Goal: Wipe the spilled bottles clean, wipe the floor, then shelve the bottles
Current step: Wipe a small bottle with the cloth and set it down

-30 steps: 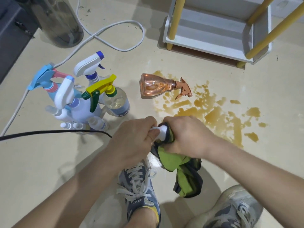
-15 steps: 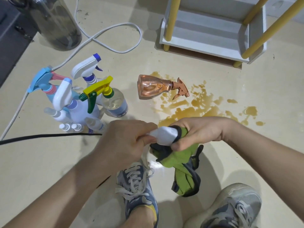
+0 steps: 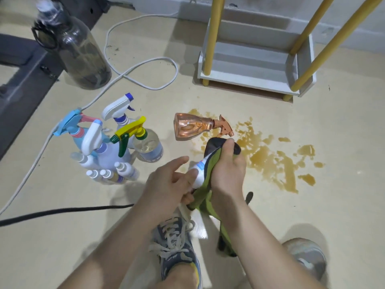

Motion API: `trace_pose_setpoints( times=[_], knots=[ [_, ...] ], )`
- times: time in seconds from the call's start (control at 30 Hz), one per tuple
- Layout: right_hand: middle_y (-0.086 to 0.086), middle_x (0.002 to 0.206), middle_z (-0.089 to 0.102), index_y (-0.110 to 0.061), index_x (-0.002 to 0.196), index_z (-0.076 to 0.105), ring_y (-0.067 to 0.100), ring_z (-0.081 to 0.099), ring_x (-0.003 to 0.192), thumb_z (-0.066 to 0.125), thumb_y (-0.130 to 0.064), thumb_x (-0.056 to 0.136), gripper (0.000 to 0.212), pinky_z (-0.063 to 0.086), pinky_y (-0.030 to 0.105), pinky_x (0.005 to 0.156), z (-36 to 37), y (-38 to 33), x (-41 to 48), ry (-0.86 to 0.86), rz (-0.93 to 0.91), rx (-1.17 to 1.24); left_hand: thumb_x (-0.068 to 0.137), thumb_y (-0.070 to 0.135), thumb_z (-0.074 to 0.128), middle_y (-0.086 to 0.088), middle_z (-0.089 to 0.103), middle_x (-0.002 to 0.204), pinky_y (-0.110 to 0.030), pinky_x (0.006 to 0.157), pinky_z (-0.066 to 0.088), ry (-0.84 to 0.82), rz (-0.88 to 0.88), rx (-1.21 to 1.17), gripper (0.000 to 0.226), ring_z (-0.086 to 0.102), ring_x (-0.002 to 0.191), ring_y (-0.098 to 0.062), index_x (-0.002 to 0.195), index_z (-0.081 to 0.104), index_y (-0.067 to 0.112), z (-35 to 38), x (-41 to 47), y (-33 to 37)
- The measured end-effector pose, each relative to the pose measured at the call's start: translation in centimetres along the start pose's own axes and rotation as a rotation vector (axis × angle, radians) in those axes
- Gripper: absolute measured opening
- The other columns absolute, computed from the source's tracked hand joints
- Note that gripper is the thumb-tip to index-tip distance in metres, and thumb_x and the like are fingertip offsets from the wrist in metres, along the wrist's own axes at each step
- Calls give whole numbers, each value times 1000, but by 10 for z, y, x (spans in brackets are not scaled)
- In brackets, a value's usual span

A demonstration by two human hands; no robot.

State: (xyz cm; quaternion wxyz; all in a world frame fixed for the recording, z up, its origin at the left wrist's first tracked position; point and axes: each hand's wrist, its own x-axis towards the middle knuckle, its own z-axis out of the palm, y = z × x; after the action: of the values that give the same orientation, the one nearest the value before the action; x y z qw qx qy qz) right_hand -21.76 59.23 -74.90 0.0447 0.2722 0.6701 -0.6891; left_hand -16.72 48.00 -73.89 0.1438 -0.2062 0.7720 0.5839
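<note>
My right hand (image 3: 228, 172) grips a green and black cloth (image 3: 208, 197) wrapped round the upper part of a small white bottle (image 3: 199, 174). My left hand (image 3: 168, 184) holds the bottle's lower end, with the index finger stretched out. A copper-coloured spray bottle (image 3: 192, 126) lies on its side at the edge of a brown spill (image 3: 268, 157) on the floor. Several upright spray bottles and small white bottles (image 3: 108, 147) stand in a cluster to the left. The white shelf with yellow posts (image 3: 250, 76) stands at the back.
A large dark water bottle (image 3: 77, 49) stands at the back left beside a looping white cable (image 3: 145, 65). A black cable (image 3: 62, 211) crosses the floor in front of the cluster. My two shoes (image 3: 177, 247) are below the hands.
The bottle has turned from lying across to pointing away from me. My right hand has slid the cloth up over its far end. My left index finger has straightened.
</note>
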Motion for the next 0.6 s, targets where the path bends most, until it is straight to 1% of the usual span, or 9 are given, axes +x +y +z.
trace_pose_setpoints(
  times=[0.03, 0.1, 0.2, 0.27, 0.33, 0.4, 0.47, 0.53, 0.6],
  knots=[
    [-1, 100, 65, -16, 108, 62, 12, 62, 94, 35, -41, 104, 37, 51, 31, 91, 2, -1, -7, -33, -105, -39, 88, 52, 54, 4, 68, 72, -51, 75, 57, -66, 33, 32, 35, 67, 64, -20, 113, 66, 30, 2, -1, 1],
    [-5, 141, 50, -27, 143, 45, 9, 45, 132, 34, -34, 105, 40, 37, 35, 113, 2, 0, -18, -106, -282, -117, 89, 54, 38, 8, 63, 69, -56, 76, 53, -115, 127, 44, 39, 62, 68, -21, 109, 65, 33, 8, -7, 6],
    [-15, 161, 23, -47, 153, 11, 9, 25, 147, 34, -46, 100, 58, 29, 45, 119, -7, 7, -36, -264, -330, -116, 92, 48, 27, 8, 70, 96, -50, 85, 52, -66, 228, 130, 43, 65, 91, -17, 122, 55, 36, 16, -15, 17],
    [-12, 157, 33, -57, 149, 7, 17, 36, 143, 36, -57, 92, 64, 36, 52, 113, -13, 7, -46, -350, -249, -65, 88, 42, 25, 4, 68, 103, -45, 85, 51, -5, 278, 196, 47, 64, 95, -19, 126, 50, 32, 16, -18, 24],
    [-6, 149, 47, -49, 151, 13, 18, 49, 134, 38, -53, 93, 63, 42, 49, 109, -22, -3, -53, -361, -212, -54, 85, 38, 27, 2, 67, 91, -44, 76, 50, 18, 349, 309, 46, 62, 84, -23, 125, 49, 31, 13, -25, 30],
    [4, 129, 63, -33, 146, 38, 23, 62, 117, 41, -49, 99, 50, 51, 45, 99, -37, -25, -53, -337, -186, -116, 88, 39, 34, 7, 59, 74, -41, 66, 47, -37, 464, 494, 38, 56, 72, -20, 120, 53, 31, 4, -34, 43],
    [9, 88, 73, -12, 108, 66, 25, 71, 79, 44, -46, 102, 41, 57, 32, 71, -58, -56, -50, -381, -131, -201, 93, 44, 48, 14, 51, 81, -31, 71, 46, -41, 559, 679, 29, 51, 76, -6, 117, 58, 32, -8, -41, 64],
    [4, 68, 72, -12, 83, 70, 18, 68, 61, 47, -46, 99, 44, 52, 24, 57, -77, -88, -52, -503, -65, -275, 85, 35, 70, 21, 45, 100, -6, 75, 38, 11, 641, 602, 42, 48, 90, 9, 125, 55, 34, -22, -48, 86],
    [5, 77, 75, -12, 90, 73, 17, 69, 69, 53, -48, 95, 41, 53, 25, 65, -90, -112, -54, -615, -45, -271, 80, 21, 77, 20, 52, 114, -1, 76, 40, -100, 580, 383, 59, 51, 95, 15, 131, 51, 36, -30, -54, 109]
  ],
)
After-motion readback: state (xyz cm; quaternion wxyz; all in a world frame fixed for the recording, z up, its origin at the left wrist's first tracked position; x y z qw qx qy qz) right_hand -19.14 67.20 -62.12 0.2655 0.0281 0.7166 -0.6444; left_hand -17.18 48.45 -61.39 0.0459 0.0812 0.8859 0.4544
